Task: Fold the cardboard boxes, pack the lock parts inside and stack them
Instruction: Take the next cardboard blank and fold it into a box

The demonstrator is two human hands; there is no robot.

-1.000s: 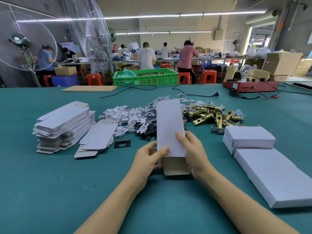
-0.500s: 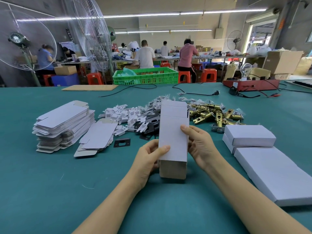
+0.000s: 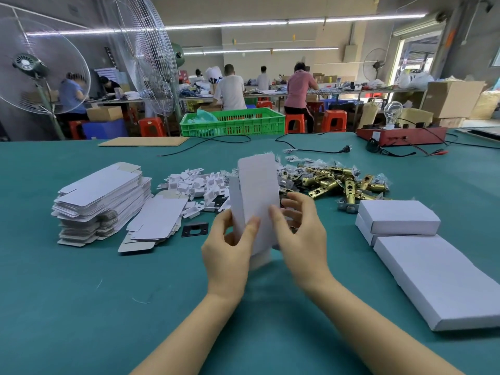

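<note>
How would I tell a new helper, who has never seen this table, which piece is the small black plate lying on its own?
Start at the tall stack of flat white box blanks on the teal table's left side. Just right of it lies a smaller, looser pile of blanks. The black plate sits flat beside that pile's right edge: dark, rectangular, with a cut-out, apart from the white parts.

The white box (image 3: pixel 257 201) is motion-blurred at its near end; the right hand (image 3: pixel 303 234) hides its right side.
</note>
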